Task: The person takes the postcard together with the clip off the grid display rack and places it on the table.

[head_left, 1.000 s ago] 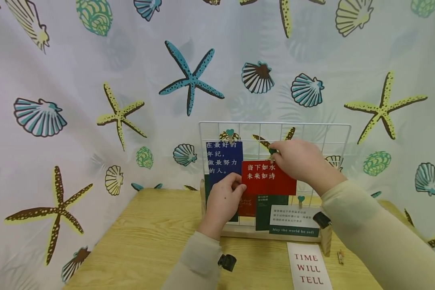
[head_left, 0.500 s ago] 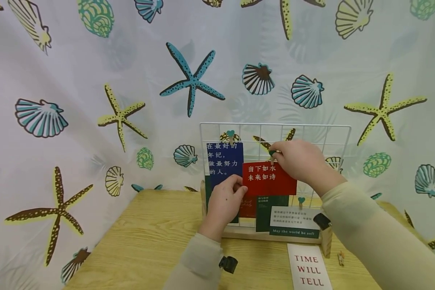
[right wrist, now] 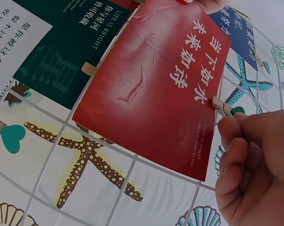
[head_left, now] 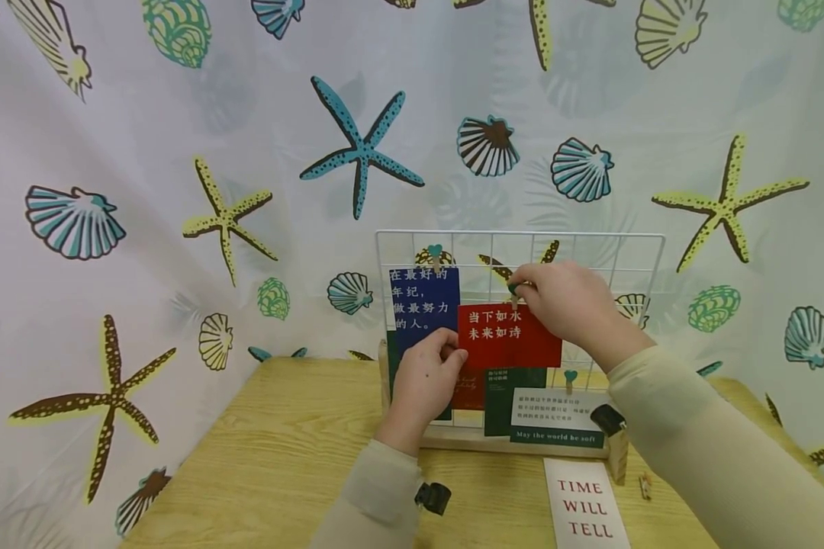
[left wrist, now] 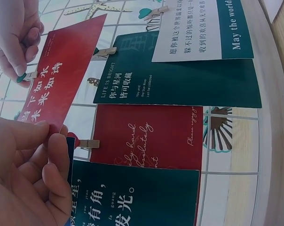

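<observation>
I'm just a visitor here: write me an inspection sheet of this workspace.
Surface: wood-grain table, carrying a white wire grid on a wooden base.
Job's things: red card, green-heart clothespin at its top edge; blue card clipped to the grid beside it.
Clutter: white TIME WILL TELL card and a loose clothespin on the table.
Hands: left hand pinches the red card's side edge; right hand pinches its clothespin.
Cables: nothing seen.
Surroundings: pale sheet printed with shells and starfish.
</observation>
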Motion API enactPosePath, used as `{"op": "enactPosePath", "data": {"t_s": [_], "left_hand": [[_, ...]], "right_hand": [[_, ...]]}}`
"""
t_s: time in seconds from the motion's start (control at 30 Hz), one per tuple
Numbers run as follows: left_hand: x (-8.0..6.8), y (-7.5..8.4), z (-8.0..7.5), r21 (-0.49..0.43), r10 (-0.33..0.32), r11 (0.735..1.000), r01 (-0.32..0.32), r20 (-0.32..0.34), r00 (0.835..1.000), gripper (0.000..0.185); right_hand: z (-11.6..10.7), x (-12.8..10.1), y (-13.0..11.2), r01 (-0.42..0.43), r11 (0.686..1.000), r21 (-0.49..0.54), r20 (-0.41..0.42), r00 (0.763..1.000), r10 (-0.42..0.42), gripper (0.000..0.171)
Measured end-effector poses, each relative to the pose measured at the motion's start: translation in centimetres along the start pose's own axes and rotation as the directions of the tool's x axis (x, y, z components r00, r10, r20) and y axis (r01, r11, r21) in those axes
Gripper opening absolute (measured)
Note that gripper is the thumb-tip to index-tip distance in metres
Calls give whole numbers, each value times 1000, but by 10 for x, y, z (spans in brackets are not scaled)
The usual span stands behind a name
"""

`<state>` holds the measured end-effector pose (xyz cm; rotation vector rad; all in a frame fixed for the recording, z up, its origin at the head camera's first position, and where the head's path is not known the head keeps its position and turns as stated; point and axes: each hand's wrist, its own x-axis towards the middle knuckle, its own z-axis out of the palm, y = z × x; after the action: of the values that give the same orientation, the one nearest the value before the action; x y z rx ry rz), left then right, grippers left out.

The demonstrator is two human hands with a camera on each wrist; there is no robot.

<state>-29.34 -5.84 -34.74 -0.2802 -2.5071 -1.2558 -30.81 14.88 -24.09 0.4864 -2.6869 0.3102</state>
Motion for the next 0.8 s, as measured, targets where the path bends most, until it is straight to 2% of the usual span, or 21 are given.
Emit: {"op": "enactPosePath", "data": {"t_s": [0.37, 0.8], "left_hand": [[0, 2, 1, -13, -17, 1000, 17, -4, 1000, 12], [1, 0, -1, -28, -23, 999, 23, 6, 1000, 11]], "right_hand": [[-2, -2, -1, -5, 998, 64, -3, 1000, 5, 22], [-2, -4, -2, 13, 999, 36, -25, 1000, -12, 18]]}}
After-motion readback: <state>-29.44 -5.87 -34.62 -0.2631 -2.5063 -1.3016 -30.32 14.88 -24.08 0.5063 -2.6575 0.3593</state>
